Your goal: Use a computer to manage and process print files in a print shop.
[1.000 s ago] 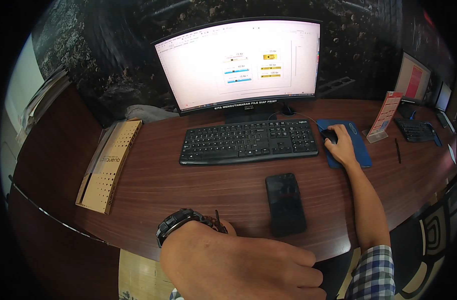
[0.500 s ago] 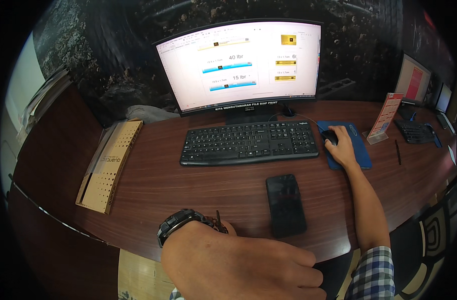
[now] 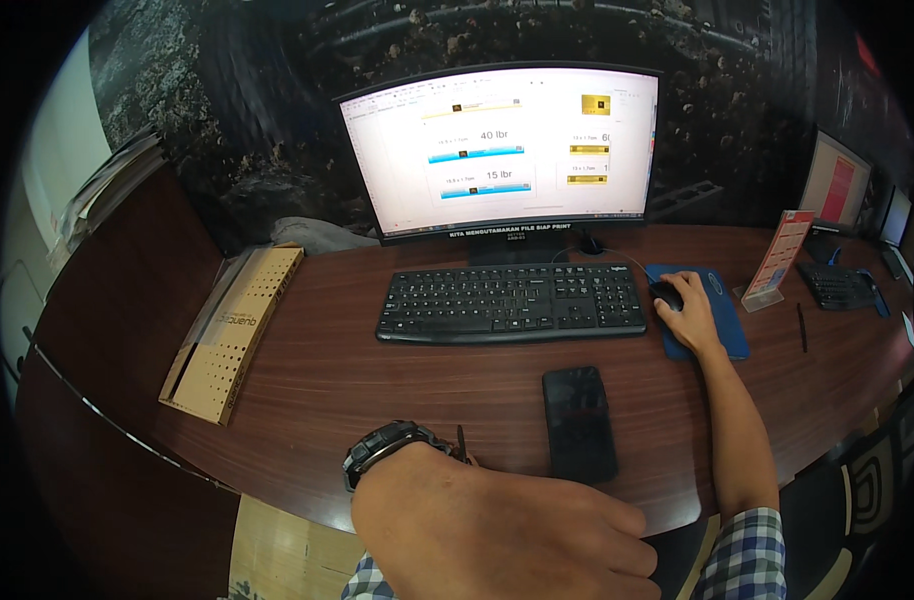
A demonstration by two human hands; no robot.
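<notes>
My right hand point(image 3: 691, 318) lies over a black computer mouse point(image 3: 665, 293), its fingers around it, on a blue mouse pad point(image 3: 731, 338). Large in the foreground is my left hand point(image 3: 507, 530), back of the hand up and fingers curled under; whatever they hold, if anything, is hidden. A black wristwatch point(image 3: 385, 447) and a bracelet circle the left wrist. Just beyond that hand, a dark-screened black smartphone point(image 3: 580, 425) lies on the desk. Left of the mouse pad sits a black keyboard point(image 3: 512, 305), below a curved monitor point(image 3: 537, 205) showing blue and yellow label-like strips.
A flat tan cardboard box point(image 3: 217, 375) lies at the desk's left side, near stacked papers point(image 3: 107, 190). On the right are an upright red-and-white card stand point(image 3: 780, 258), a black pen point(image 3: 802, 327), a second keyboard point(image 3: 837, 285) and another monitor point(image 3: 835, 190). The wooden desk point(image 3: 327, 380) curves at its front edge.
The whole view has shifted, so the desk and its things appear slightly lower and mostly further right. My right hand stays on the mouse; the left stays curled.
</notes>
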